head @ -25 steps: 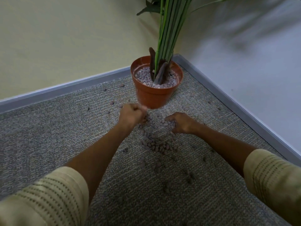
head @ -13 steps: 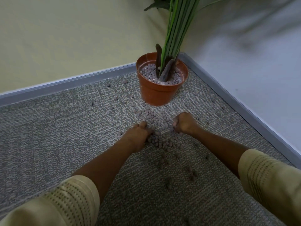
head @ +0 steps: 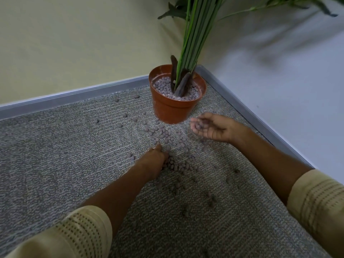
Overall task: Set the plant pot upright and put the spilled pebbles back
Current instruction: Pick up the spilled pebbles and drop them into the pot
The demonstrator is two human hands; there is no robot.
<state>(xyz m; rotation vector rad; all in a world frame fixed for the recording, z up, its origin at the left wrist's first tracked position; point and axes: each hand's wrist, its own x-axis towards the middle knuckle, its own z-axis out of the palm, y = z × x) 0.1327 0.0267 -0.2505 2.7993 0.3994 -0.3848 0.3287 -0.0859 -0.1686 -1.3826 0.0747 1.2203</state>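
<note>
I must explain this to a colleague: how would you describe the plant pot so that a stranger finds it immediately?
Look where the two walls meet at the carpet corner. There the plant pot stands upright, orange-brown plastic, with green stems and grey pebbles inside. It is the only container.

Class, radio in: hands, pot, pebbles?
Right hand cupping pebbles. Left hand gathering on carpet. Pot upright. Spilled pebbles remain.

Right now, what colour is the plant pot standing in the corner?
The plant pot is terracotta orange-brown, seen in the head view, the only one.
</note>
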